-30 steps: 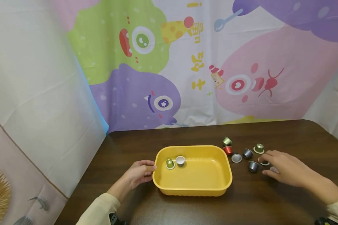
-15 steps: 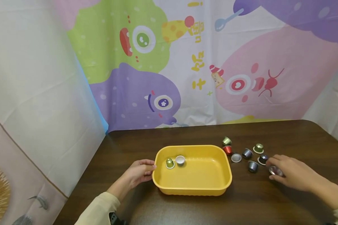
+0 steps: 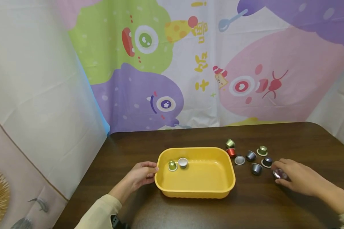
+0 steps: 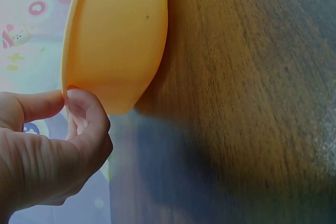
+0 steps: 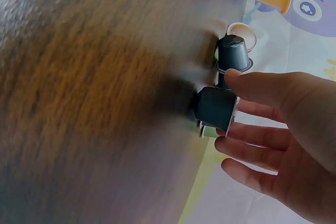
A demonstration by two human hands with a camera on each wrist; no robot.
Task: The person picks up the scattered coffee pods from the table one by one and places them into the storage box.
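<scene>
A yellow plastic tray (image 3: pixel 195 193) rests on the table. My left hand (image 3: pixel 143 175) pinches its left rim between thumb and fingers, as the left wrist view shows at the tray wall (image 4: pixel 121 35). Inside the tray sit a green coffee capsule (image 3: pixel 172 165) and one with its pale lid up (image 3: pixel 182 163). At the right, my right hand (image 3: pixel 299 176) has thumb and fingers curled round a dark coffee capsule (image 5: pixel 216 108), its shiny lid facing up. Beside those fingertips stands a dark capsule (image 3: pixel 267 162) on its lid.
Several loose capsules lie between tray and right hand: a light green one (image 3: pixel 230 143), a red one (image 3: pixel 230 152), a silver lid-up one (image 3: pixel 240 160), two dark grey ones (image 3: pixel 256 169) and an olive one (image 3: pixel 262 150). A cartoon-printed cloth (image 3: pixel 200 105) hangs behind the table.
My right hand has drawn slightly right with its fingers round the dark capsule, uncovering the dark capsule beside it. My left hand keeps its hold on the tray rim.
</scene>
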